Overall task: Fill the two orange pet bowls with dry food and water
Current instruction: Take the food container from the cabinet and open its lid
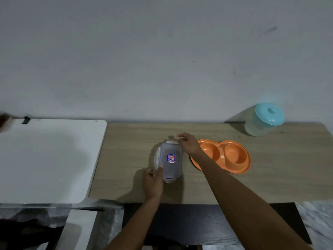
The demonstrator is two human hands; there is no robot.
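Observation:
An orange double pet bowl (223,156) lies on the wooden table (126,159), both wells showing nothing inside. Just left of it stands a clear rectangular container (171,159) with a blue-rimmed clip lid and a red-blue label. My left hand (153,181) holds its near left corner, thumb on the lid. My right hand (187,143) has curled fingers at the far right corner, by the lid's clip. A translucent jar with a teal lid (264,120) stands at the table's back right.
A white table (45,159) adjoins the wooden one on the left. A grey wall runs behind both. A dark surface (198,222) lies below the wooden table's near edge.

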